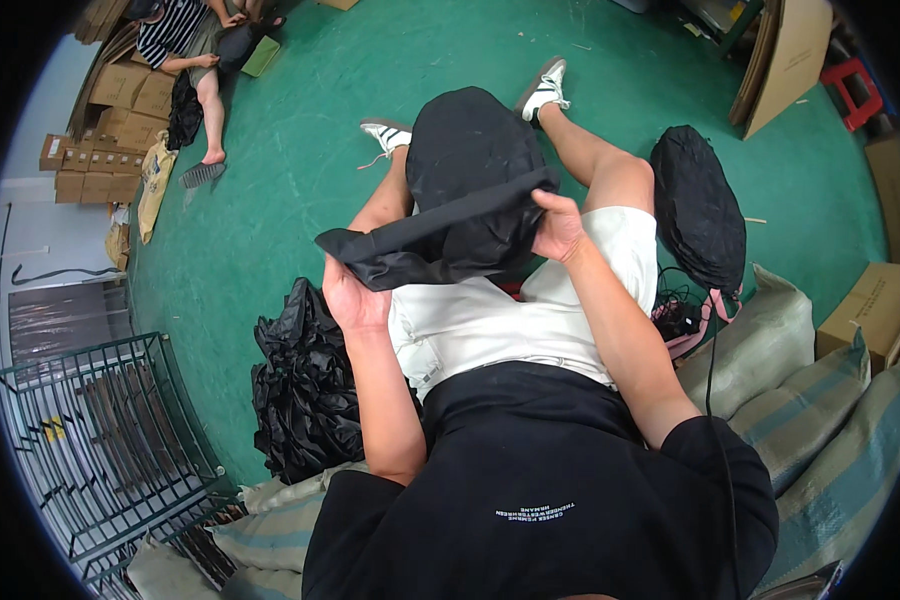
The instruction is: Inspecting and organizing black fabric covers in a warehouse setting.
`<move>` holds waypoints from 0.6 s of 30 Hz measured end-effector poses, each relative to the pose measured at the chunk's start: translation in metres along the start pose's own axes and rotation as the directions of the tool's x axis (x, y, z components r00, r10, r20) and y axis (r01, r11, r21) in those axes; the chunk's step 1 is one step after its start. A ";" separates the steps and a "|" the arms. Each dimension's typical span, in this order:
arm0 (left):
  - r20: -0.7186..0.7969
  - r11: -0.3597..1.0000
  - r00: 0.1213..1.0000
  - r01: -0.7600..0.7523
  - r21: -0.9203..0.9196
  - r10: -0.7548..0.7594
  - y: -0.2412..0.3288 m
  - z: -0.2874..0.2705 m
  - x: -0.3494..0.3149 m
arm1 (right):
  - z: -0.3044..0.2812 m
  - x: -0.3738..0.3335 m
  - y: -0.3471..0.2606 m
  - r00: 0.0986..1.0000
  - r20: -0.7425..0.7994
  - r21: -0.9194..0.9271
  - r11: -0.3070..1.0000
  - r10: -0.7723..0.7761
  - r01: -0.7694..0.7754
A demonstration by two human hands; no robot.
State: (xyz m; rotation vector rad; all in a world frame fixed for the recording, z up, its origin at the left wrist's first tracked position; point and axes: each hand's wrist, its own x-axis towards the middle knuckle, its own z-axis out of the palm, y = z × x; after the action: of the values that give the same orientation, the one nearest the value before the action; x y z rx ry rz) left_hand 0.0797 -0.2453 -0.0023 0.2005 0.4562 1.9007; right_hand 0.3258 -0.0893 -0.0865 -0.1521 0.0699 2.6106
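A stuffed, rounded black fabric bag (475,135) stands between my legs, its wide folded hem slanting across the near side. My left hand (358,300) holds the hem's left end, fingers curled beneath the cloth and mostly hidden. At the hem's right end, my right hand (560,228) is closed with the thumb on top of the fabric. Between the two hands the cloth is stretched and sags a little. What fills the bag is hidden. On the floor by my left forearm lies a crumpled heap of black fabric (305,385).
Another filled black bag (700,205) lies right of my knee, near dark cables (676,312). Woven sacks (760,345) crowd my right side. A metal rack (120,440) is at left. Far left, another person (185,50) sits near cardboard boxes (125,85).
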 end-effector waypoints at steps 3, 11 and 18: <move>-0.034 0.997 0.999 -0.014 0.072 0.017 -0.004 0.002 -0.003 | -0.009 0.006 0.012 0.988 -0.153 -0.336 0.940 0.003 -0.055; -0.379 0.655 0.782 -0.050 0.754 0.495 -0.064 -0.021 -0.006 | 0.002 0.004 0.019 0.993 0.118 0.039 0.999 -0.032 0.028; -0.515 0.885 0.783 0.456 0.093 -0.349 -0.109 0.012 -0.023 | 0.000 -0.001 0.027 0.977 0.206 -0.033 0.997 -0.058 0.066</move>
State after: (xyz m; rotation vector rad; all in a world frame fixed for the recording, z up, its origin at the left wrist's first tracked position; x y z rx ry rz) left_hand 0.1863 -0.2298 -0.0341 -0.2373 0.9695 1.4542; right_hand 0.3128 -0.1134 -0.0862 0.1003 -0.0583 2.5504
